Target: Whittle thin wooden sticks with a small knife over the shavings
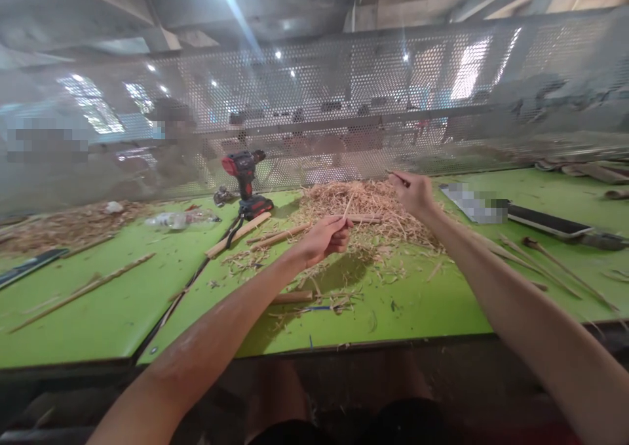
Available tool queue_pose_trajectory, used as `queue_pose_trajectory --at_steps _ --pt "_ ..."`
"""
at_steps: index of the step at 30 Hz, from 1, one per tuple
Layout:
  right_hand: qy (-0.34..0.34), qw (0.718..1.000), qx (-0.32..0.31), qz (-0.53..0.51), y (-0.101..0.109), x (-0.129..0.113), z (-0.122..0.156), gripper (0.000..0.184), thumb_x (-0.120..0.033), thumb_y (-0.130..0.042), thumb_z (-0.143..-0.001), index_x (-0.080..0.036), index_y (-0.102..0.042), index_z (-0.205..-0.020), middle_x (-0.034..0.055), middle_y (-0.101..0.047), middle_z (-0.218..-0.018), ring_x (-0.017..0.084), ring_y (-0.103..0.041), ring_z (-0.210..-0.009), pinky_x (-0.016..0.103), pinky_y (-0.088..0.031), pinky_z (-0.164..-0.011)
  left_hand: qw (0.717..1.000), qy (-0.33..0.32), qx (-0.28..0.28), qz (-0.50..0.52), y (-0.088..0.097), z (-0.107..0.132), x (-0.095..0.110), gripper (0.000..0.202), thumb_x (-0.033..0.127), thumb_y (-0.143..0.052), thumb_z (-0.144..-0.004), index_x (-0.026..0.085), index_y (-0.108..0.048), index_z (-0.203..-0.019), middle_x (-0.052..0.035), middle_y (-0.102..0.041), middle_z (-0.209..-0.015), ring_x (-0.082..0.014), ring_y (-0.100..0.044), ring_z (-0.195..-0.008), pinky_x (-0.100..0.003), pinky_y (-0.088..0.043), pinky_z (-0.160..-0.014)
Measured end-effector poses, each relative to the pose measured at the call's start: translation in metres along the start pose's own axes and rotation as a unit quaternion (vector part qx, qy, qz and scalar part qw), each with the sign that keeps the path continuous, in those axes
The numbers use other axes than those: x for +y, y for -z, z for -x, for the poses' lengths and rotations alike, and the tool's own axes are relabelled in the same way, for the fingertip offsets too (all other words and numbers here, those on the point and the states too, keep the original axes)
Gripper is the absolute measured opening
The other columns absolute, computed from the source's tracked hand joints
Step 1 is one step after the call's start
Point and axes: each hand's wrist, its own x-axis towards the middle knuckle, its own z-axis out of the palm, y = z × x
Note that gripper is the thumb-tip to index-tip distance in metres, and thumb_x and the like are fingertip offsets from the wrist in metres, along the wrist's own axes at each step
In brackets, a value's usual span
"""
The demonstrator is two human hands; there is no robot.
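Observation:
My left hand (325,237) is closed in a pinch on a thin bamboo sliver (348,206) that points up and away. It hovers over the green table (432,307), just before a big heap of pale shavings (366,212). My right hand (415,193) is raised above the heap's right side, fingers closed round something thin and dark that I cannot make out. Several bamboo sticks (282,235) lie beside the heap.
A red and black cordless drill (247,181) stands upright at the back left of the heap. A plastic bottle (177,219) lies left of it. A flat dark blade-like tool (545,221) and more sticks (555,268) lie right. A perforated metal screen (344,97) closes the far edge.

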Motion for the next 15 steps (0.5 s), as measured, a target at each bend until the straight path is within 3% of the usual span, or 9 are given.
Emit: queue_pose_trajectory --at_steps 2,4,6,10,15 --pt "0.014 0.998 -0.049 -0.045 -0.001 -0.021 0.005 0.052 -0.041 -0.043 -0.111 -0.012 -0.080 -0.134 0.0181 -0.083 -0.113 0.026 -0.074 -0.084 0.036 -0.057 -0.073 1.000 0.007 0.019 0.013 -0.002 0.000 0.002 0.030 0.023 -0.041 -0.112 0.017 -0.059 -0.089 0.0080 -0.022 -0.065 -0.0082 -0.016 -0.052 -0.023 -0.015 -0.049" --pt "0.048 0.986 -0.139 -0.079 -0.006 -0.045 0.014 0.051 -0.044 -0.042 -0.111 -0.019 -0.081 -0.132 0.0133 -0.084 -0.104 0.023 -0.069 -0.071 0.036 -0.054 -0.063 0.999 0.006 0.038 0.026 -0.004 0.000 0.006 0.033 0.021 -0.037 -0.113 0.016 -0.059 -0.089 0.0078 -0.021 -0.065 -0.0083 -0.016 -0.052 -0.023 -0.015 -0.050" --pt "0.100 0.971 -0.197 -0.089 -0.012 -0.065 0.023 0.045 -0.042 -0.044 -0.111 -0.026 -0.084 -0.125 0.0092 -0.084 -0.101 0.023 -0.070 -0.072 0.036 -0.055 -0.064 0.998 0.004 0.052 0.033 -0.006 0.002 0.010 0.035 0.020 -0.035 -0.113 0.016 -0.058 -0.087 0.0076 -0.021 -0.064 -0.0083 -0.015 -0.053 -0.024 -0.013 -0.051" --pt "0.167 0.966 -0.188 -0.063 -0.021 -0.074 0.030 0.042 -0.037 -0.046 -0.109 -0.036 -0.085 -0.125 0.0043 -0.084 -0.113 0.027 -0.077 -0.096 0.041 -0.060 -0.080 0.997 0.002 0.071 0.018 -0.009 0.005 0.014 0.034 0.019 -0.037 -0.112 0.018 -0.052 -0.081 0.0079 -0.018 -0.065 -0.0086 -0.011 -0.055 -0.026 -0.009 -0.053" --pt "0.146 0.975 -0.170 -0.011 -0.024 -0.064 0.027 0.046 -0.042 -0.043 -0.111 -0.035 -0.082 -0.136 0.0067 -0.083 -0.118 0.030 -0.078 -0.101 0.043 -0.061 -0.076 0.996 -0.009 0.092 -0.021 -0.012 0.006 0.015 0.035 0.018 -0.040 -0.111 0.019 -0.047 -0.077 0.0082 -0.017 -0.066 -0.0081 -0.010 -0.055 -0.027 -0.008 -0.054"
